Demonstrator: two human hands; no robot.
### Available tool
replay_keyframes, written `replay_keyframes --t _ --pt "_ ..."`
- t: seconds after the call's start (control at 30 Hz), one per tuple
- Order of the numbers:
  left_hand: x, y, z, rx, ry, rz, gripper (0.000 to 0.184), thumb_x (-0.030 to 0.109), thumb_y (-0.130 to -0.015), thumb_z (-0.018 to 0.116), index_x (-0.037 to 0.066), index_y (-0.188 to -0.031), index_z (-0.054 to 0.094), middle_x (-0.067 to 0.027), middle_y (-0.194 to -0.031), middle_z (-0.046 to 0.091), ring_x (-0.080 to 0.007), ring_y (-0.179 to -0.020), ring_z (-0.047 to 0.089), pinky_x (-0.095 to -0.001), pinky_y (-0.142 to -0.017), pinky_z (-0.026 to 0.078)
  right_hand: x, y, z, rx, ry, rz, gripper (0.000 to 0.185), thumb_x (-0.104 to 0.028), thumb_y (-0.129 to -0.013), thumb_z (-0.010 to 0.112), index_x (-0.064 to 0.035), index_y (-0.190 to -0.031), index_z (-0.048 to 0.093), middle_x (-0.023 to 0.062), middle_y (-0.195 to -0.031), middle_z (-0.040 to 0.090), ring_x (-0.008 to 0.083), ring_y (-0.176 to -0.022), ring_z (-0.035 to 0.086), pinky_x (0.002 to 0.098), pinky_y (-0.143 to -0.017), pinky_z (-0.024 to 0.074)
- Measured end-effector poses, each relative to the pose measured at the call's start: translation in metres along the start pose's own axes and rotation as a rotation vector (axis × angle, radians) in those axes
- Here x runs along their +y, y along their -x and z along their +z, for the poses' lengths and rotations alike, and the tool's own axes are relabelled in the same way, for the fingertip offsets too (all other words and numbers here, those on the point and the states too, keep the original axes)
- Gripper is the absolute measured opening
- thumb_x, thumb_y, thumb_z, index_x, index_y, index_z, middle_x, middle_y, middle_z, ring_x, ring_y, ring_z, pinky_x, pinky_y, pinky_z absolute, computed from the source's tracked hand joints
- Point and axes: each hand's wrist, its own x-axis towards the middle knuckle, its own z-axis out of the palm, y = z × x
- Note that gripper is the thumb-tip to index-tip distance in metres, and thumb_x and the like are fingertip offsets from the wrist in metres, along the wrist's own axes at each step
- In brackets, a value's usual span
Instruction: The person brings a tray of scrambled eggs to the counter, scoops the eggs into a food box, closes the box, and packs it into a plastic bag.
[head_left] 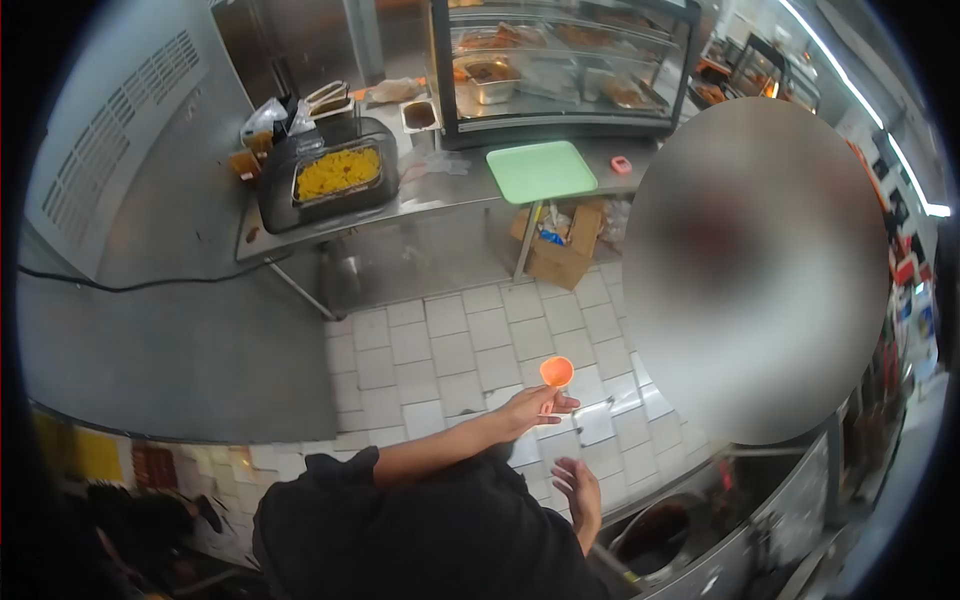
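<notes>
- Holding a small orange scoop (557, 371) by its handle, my left hand (530, 410) reaches forward over the floor, fingers closed on the grip and the round bowl pointing away from me.
- My right hand (578, 490) is nearer my dark shirt (400, 530), gripping nothing, its fingers spread and loosely bent, well apart from the scoop.
- To the right of that hand, low down, is a round container (655, 532) with something dark in it.
- Below both hands lies the pale tiled floor (450, 355).
- Further off, a cardboard box (560, 262) with plastic wrappings in it is under the metal counter (455, 196).
- On the counter, at the left, a metal pan of yellow food (340, 172) sits on a black base; a light green tray (541, 171) lies near the middle, with a small pinkish-red gadget (621, 165) to its right.
- Behind the tray is a glass case (560, 127) with pans of food on its shelves.
- A large blur hides much of the right side.
</notes>
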Motion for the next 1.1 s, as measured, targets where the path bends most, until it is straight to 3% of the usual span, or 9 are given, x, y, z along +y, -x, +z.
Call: replay_keyframes --t 0.1,0.3,0.47,0.67,0.8,0.9,1.03,1.1 --pt "0.024 -0.054 0.018 0.050 0.103 0.035 0.036 0.039 -0.104 0.033 0.012 -0.093 0.053 -0.0086 -0.130 0.056 -0.0194 -0.119 0.051 -0.0369 -0.097 0.042 -0.090 -0.044 0.024 -0.147 0.139 -0.141 0.047 -0.039 -0.100 0.047 0.0023 -0.122 0.055 0.0156 -0.115 0.063 0.0233 -0.099 0.062 0.0349 -0.084 0.0490" --pt "0.094 -0.073 -0.016 0.203 0.195 0.303 0.024 0.032 -0.102 0.043 0.013 -0.110 0.055 -0.0047 -0.127 0.056 -0.0173 -0.117 0.050 -0.0361 -0.099 0.040 -0.147 -0.151 0.023 -0.211 0.220 0.046 0.039 -0.031 -0.100 0.049 0.0012 -0.120 0.057 0.0125 -0.106 0.067 0.0184 -0.089 0.064 0.0299 -0.079 0.0507" --pt "0.121 -0.039 -0.079 0.528 0.266 0.434 0.017 0.029 -0.101 0.046 0.014 -0.101 0.054 -0.0041 -0.126 0.055 -0.0182 -0.118 0.049 -0.0370 -0.099 0.039 -0.199 -0.246 0.059 -0.470 0.188 0.133 0.039 -0.029 -0.099 0.052 0.0035 -0.121 0.055 0.0136 -0.107 0.065 0.0201 -0.093 0.064 0.0327 -0.084 0.0511" --pt "0.119 -0.022 -0.154 0.851 0.436 0.661 0.020 0.034 -0.101 0.047 0.016 -0.095 0.052 -0.0053 -0.125 0.054 -0.0172 -0.113 0.050 -0.0366 -0.097 0.040 -0.264 -0.343 0.167 -0.769 0.195 0.203 0.041 -0.030 -0.099 0.052 0.0028 -0.125 0.052 0.0153 -0.118 0.062 0.0227 -0.103 0.062 0.0353 -0.092 0.0492" --pt "0.157 -0.019 -0.163 1.012 0.587 0.803 0.023 0.037 -0.101 0.047 0.016 -0.098 0.054 -0.0055 -0.120 0.056 -0.0169 -0.110 0.052 -0.0357 -0.095 0.041 -0.285 -0.378 0.275 -0.994 0.272 0.212 0.045 -0.032 -0.099 0.051 0.0016 -0.129 0.048 0.0163 -0.128 0.057 0.0265 -0.110 0.059 0.0370 -0.095 0.0476" --pt "0.167 -0.006 -0.167 1.085 0.671 0.860 0.023 0.036 -0.101 0.047 0.014 -0.102 0.055 -0.0060 -0.119 0.057 -0.0176 -0.109 0.054 -0.0353 -0.093 0.043 -0.284 -0.390 0.363 -1.171 0.185 0.396 0.046 -0.033 -0.100 0.050 -0.0028 -0.134 0.043 0.0147 -0.134 0.052 0.0268 -0.115 0.056 0.0403 -0.097 0.0461" --pt "0.172 0.014 -0.195 1.153 0.736 0.842 0.024 0.034 -0.101 0.048 0.012 -0.102 0.056 -0.0074 -0.119 0.058 -0.0182 -0.108 0.055 -0.0345 -0.090 0.045 -0.236 -0.430 0.473 -1.165 0.079 0.501 0.052 -0.033 -0.099 0.049 -0.0041 -0.139 0.035 0.0144 -0.144 0.041 0.0293 -0.122 0.050 0.0440 -0.099 0.0443" --pt "0.177 0.030 -0.223 1.178 0.757 0.805 0.024 0.033 -0.100 0.049 0.011 -0.101 0.056 -0.0080 -0.119 0.058 -0.0184 -0.108 0.055 -0.0344 -0.090 0.045 -0.214 -0.439 0.522 -0.802 -0.006 0.505 0.056 -0.031 -0.098 0.050 -0.0041 -0.142 0.030 0.0140 -0.149 0.033 0.0308 -0.124 0.047 0.0445 -0.098 0.0439"
